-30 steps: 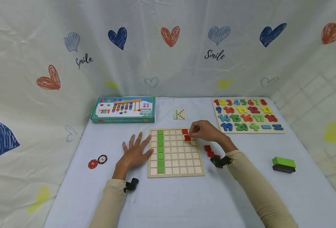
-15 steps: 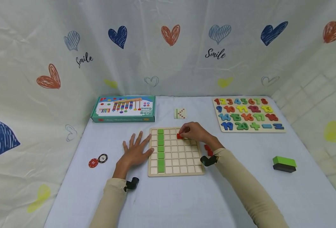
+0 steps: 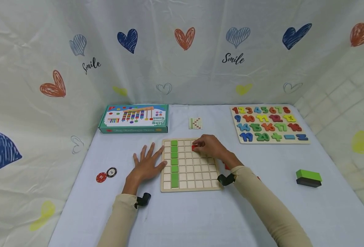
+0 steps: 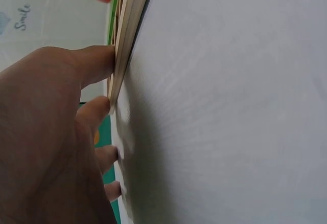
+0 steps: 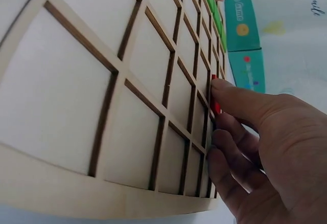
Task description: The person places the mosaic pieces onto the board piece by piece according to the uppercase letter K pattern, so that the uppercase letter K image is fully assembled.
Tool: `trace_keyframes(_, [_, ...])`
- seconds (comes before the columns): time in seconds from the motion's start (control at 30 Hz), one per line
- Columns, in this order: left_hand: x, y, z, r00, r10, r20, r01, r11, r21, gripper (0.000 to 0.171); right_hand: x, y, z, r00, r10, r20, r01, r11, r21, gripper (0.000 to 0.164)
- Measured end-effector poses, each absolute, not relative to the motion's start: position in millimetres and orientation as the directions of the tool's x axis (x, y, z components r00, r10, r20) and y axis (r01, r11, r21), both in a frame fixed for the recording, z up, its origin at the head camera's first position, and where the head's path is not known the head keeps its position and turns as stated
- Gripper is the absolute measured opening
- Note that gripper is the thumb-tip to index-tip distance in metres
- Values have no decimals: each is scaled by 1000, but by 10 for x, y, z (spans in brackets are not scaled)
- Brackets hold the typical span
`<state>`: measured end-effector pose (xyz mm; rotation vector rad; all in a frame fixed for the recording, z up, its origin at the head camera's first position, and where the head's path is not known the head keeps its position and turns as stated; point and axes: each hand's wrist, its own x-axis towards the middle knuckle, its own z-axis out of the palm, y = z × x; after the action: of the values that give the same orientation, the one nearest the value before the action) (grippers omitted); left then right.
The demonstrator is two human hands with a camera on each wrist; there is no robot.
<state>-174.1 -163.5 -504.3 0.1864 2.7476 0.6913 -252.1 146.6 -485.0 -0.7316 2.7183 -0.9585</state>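
Observation:
A wooden grid board (image 3: 189, 188) lies flat on the table, with a column of green tiles (image 3: 174, 161) near its left side. My left hand (image 3: 145, 166) rests at the board's left edge, fingers spread, thumb and index fingertip touching the frame. Over the board's upper part, my right hand (image 3: 211, 147) pinches a red tile (image 3: 194, 148) between thumb and fingers. In the right wrist view that red tile (image 5: 216, 104) stands tilted against the grid. The hand hides the board's upper right cells. Partly under the right forearm, loose red tiles (image 3: 226, 166) lie beside the board.
A small pattern card (image 3: 195, 123) lies behind the board. At the back are a green game box (image 3: 133, 119) and a number puzzle board (image 3: 269, 124). Two poker chips (image 3: 101, 177) lie left; a green-and-black block (image 3: 308, 178) sits right.
My right hand has moved left over the board with the red tile pinched in its fingers. The red tile seen in the top row earlier is now behind the hand. The left hand stays put.

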Motion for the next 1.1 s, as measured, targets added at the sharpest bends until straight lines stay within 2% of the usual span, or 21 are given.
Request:
trace_keyframes(0.27, [-1742,-1638,-5026,-948,199,-248,52,867,496,75,-2441,1610,-4720,-893,-450,-2,-333,663,-670,29])
trace_keyframes(0.4, [-1734,-1638,-5036,-945,196,-261,46,872,488,75,-2397,1845,-4619,-894,-447,-36,-322,696,-642,27])
trace_keyframes(0.53, [-1735,-1631,-5044,-946,195,-258,49,874,483,75,-2342,2133,-4525,-888,-428,-165,-255,760,-598,29])
trace_keyframes(0.63, [-1740,-1624,-5046,-946,196,-258,49,873,485,75,-2274,2332,-4481,-866,-406,-293,-197,814,-547,37])
trace_keyframes(0.73, [-1741,-1626,-5057,-946,195,-258,48,873,486,75,-2209,2474,-4485,-837,-417,-354,-200,836,-511,45])
trace_keyframes(0.97, [-1744,-1631,-5064,-942,201,-268,49,874,483,75,-2141,2619,-4557,-830,-437,-347,-212,822,-529,36])
trace_keyframes(1.1, [-1746,-1630,-5051,-943,193,-270,44,878,476,76,-2134,2621,-4569,-831,-442,-339,-212,813,-543,36])
